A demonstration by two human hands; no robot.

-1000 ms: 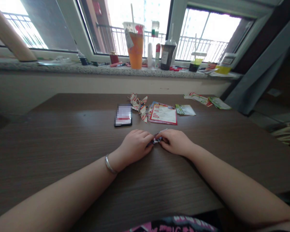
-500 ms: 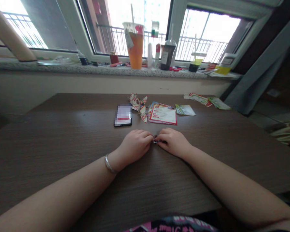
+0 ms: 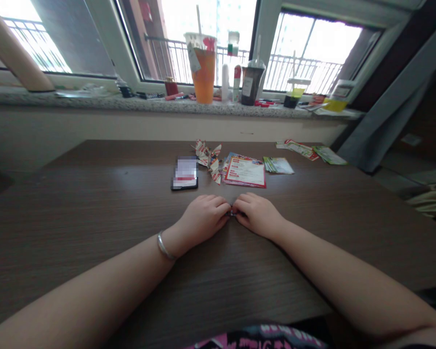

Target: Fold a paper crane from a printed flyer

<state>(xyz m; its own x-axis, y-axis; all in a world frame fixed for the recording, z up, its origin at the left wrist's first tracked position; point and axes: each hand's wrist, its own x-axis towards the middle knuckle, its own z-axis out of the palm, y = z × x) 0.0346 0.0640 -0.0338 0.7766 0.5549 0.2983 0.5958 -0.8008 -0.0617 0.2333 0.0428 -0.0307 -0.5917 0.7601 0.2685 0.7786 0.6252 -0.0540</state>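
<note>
My left hand and my right hand meet fingertip to fingertip low over the brown table. Both are closed in a pinch on a small, dark, slightly shiny piece. Most of it is covered by my fingers, so its kind cannot be made out. A silver bracelet circles my left wrist. Just beyond my hands lie a phone, folded striped paper pieces and a stack of printed cards with a red border.
Green-and-white packets lie right of the cards, with more red and green ones farther off. On the stone windowsill stand an orange drink cup, a dark drink cup, and several bottles and pens. A grey curtain hangs at the right.
My right hand has shifted slightly left, toward my left hand. Less of the small dark piece shows between the fingertips. The things on the table stay where they were.
</note>
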